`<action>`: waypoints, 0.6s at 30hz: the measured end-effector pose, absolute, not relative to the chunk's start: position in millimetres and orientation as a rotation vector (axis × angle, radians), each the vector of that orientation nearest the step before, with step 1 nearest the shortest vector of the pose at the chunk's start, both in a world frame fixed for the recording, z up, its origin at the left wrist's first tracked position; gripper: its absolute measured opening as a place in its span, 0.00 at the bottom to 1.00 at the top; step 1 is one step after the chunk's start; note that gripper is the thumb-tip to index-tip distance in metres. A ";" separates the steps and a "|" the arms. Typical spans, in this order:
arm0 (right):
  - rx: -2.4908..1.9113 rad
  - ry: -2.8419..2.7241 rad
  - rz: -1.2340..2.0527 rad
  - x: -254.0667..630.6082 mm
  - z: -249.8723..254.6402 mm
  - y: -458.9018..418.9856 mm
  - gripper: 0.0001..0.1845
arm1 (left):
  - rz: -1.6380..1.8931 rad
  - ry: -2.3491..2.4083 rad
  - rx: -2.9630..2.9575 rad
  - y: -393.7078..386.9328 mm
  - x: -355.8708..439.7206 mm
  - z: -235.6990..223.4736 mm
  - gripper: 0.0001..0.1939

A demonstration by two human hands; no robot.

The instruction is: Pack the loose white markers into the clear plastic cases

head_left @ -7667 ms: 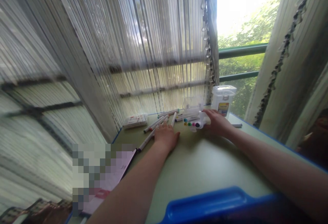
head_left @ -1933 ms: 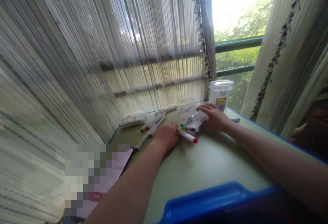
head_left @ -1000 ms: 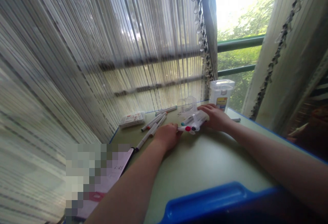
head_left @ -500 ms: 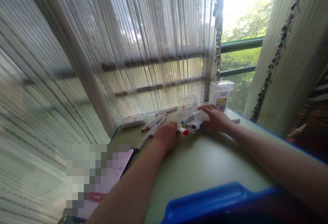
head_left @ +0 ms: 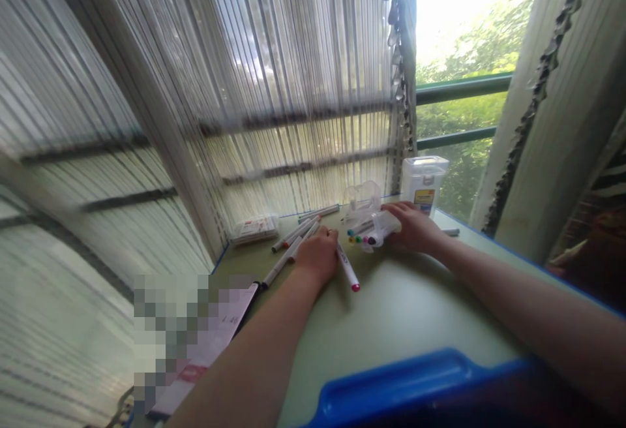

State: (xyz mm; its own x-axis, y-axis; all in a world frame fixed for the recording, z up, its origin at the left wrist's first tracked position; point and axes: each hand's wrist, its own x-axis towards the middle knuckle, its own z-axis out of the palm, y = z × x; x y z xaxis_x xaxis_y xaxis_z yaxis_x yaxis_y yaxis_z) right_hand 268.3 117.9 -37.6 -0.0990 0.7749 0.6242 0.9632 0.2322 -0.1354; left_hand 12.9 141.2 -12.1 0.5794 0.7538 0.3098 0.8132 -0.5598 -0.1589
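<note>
My left hand rests on the green table, fingers curled round the back end of a white marker with a red cap that points toward me. My right hand grips a clear plastic marker case lying on its side, with several markers' coloured caps showing at its open end. More white markers lie loose on the table just beyond my left hand.
A clear lidded tub with a label stands by the window behind my right hand. A flat clear box lies at the back left. A printed sheet sits at the left edge, a blue tray rim at the near edge. Striped curtains hang behind.
The red-capped marker swung from lying beside the case's mouth to pointing toward me, still in my left hand. My right hand and the case stayed put.
</note>
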 end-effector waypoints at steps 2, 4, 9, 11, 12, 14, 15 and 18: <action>-1.591 -1.929 -0.410 268.2 -37.8 118.4 0.34 | -0.352 -1.249 -2.526 143.0 12.5 -13.1 0.18; -1.598 -1.932 -0.406 267.8 -37.5 118.6 0.34 | -0.454 -1.185 -2.511 144.8 12.1 -14.1 0.19; -1.613 -1.922 -0.404 266.7 -36.2 117.6 0.34 | -0.748 -0.839 -2.447 145.4 11.6 -16.9 0.20; -1.604 -1.926 -0.408 266.8 -36.3 117.3 0.34 | -0.837 -0.692 -2.439 143.9 12.1 -18.3 0.20; -1.599 -1.926 -0.411 267.1 -36.5 117.4 0.34 | -0.868 -0.635 -2.444 142.9 12.6 -18.9 0.19; -1.592 -1.920 -0.420 267.9 -37.3 117.7 0.34 | -0.902 -0.555 -2.476 141.2 13.8 -19.9 0.18; -1.588 -1.918 -0.422 268.4 -37.7 118.0 0.34 | -0.907 -0.532 -2.497 140.5 14.4 -20.1 0.17; -1.568 -1.916 -0.424 269.7 -38.8 118.8 0.34 | -0.885 -0.504 -2.525 139.4 15.6 -19.3 0.16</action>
